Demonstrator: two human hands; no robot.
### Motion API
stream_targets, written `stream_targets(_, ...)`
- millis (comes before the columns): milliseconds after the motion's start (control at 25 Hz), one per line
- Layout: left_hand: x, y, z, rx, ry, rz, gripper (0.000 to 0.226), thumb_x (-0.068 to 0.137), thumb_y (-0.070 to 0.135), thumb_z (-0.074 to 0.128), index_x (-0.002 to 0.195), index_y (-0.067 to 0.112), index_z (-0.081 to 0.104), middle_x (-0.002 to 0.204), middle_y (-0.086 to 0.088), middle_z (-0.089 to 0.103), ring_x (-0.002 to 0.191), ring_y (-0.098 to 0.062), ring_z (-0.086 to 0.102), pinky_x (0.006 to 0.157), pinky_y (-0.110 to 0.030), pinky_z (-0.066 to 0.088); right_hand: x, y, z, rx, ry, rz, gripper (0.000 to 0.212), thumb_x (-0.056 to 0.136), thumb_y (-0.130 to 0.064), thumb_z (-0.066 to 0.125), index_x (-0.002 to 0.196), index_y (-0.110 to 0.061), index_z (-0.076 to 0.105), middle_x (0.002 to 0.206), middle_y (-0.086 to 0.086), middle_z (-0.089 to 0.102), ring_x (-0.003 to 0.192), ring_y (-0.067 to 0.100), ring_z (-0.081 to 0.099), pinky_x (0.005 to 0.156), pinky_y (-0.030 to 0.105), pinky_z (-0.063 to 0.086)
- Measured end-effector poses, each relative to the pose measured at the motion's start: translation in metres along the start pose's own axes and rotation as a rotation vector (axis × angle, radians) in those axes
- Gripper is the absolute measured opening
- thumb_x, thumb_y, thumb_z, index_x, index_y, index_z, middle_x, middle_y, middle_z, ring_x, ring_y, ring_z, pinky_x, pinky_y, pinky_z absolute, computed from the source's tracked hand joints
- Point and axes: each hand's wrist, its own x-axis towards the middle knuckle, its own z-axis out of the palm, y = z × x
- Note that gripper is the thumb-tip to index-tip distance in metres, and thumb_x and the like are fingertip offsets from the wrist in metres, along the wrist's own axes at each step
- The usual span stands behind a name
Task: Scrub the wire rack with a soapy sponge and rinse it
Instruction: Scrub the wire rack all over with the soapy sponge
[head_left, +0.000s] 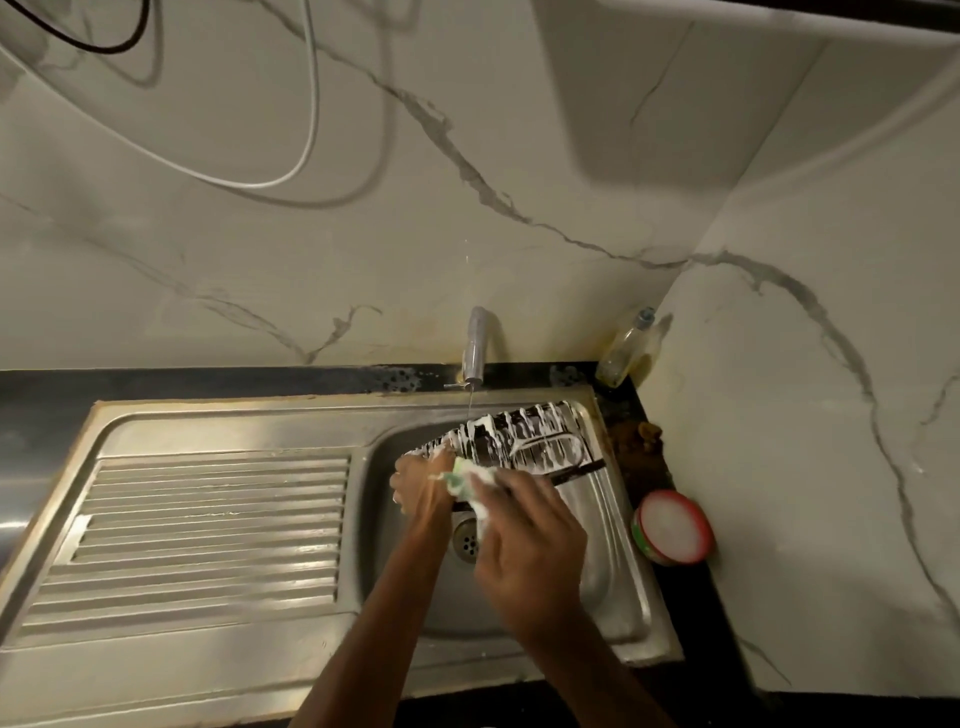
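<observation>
The wire rack (524, 439) is dark, covered in white foam, and tilted over the steel sink basin (608, 525). My left hand (418, 486) grips the rack's near-left edge. My right hand (524, 540) holds a foamy green and white sponge (467, 486) pressed against the rack's front edge. A thin stream of water falls from the grey tap (478, 345) onto the rack's far side.
A ribbed steel drainboard (208, 525) lies left of the basin. The drain (465, 540) shows under my wrists. A round red-rimmed soap tub (672, 527) and a plastic bottle (626, 348) stand at the right by the marble wall corner. Cables hang on the wall above.
</observation>
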Motion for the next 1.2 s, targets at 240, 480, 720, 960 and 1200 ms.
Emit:
stream_targets(240, -0.032, 0.028, -0.023, -0.015, 0.001, -0.033, 0.088, 0.066, 0.059, 0.058, 0.134, 0.004, 0.053, 0.122, -0.018, 0.063, 0.1, -0.032, 0.065, 0.085, -0.045, 0.059, 0.011, 0.067, -0.019, -0.062, 0.242, 0.568, 0.046, 0.074, 0.019, 0.065, 0.114, -0.003, 0.072, 0.1, 0.016, 0.069, 0.087, 0.027, 0.066, 0.077, 0.0, 0.04)
stream_targets(480, -0.029, 0.025, -0.021, -0.031, -0.036, -0.084, 0.113, 0.05, 0.072, 0.056, 0.141, 0.005, 0.051, 0.128, -0.019, 0.06, 0.109, -0.037, 0.062, 0.095, -0.052, 0.054, -0.005, 0.016, -0.012, 0.109, 0.088, 0.169, 0.038, 0.084, 0.007, 0.055, 0.115, -0.008, 0.073, 0.107, 0.007, 0.071, 0.09, 0.014, 0.068, 0.075, 0.013, 0.053)
stream_targets(720, 0.01, -0.008, -0.027, -0.08, -0.181, 0.003, 0.097, 0.054, 0.077, 0.055, 0.129, 0.016, 0.061, 0.126, -0.012, 0.066, 0.112, -0.036, 0.066, 0.096, -0.056, 0.056, -0.001, 0.036, -0.006, -0.124, 0.168, 0.417, 0.045, 0.077, 0.01, 0.061, 0.116, -0.01, 0.072, 0.094, 0.009, 0.067, 0.078, 0.022, 0.064, 0.064, 0.014, 0.043)
stream_targets(960, 0.007, 0.006, -0.049, -0.114, -0.243, 0.059, 0.072, 0.066, 0.067, 0.058, 0.116, 0.017, 0.073, 0.104, -0.008, 0.079, 0.095, -0.032, 0.076, 0.086, -0.054, 0.062, -0.002, 0.032, -0.009, -0.206, 0.111, 0.268, 0.046, 0.077, 0.007, 0.063, 0.117, -0.015, 0.071, 0.106, 0.014, 0.065, 0.083, 0.026, 0.065, 0.058, 0.029, 0.053)
stream_targets(1200, -0.025, 0.028, -0.072, -0.205, -0.31, 0.033, 0.053, 0.082, 0.059, 0.059, 0.107, 0.017, 0.078, 0.096, -0.009, 0.08, 0.091, -0.031, 0.077, 0.089, -0.051, 0.06, -0.011, -0.009, 0.014, -0.257, 0.119, 0.262, 0.038, 0.082, 0.004, 0.06, 0.118, -0.003, 0.072, 0.103, 0.016, 0.069, 0.08, 0.024, 0.067, 0.061, 0.022, 0.051)
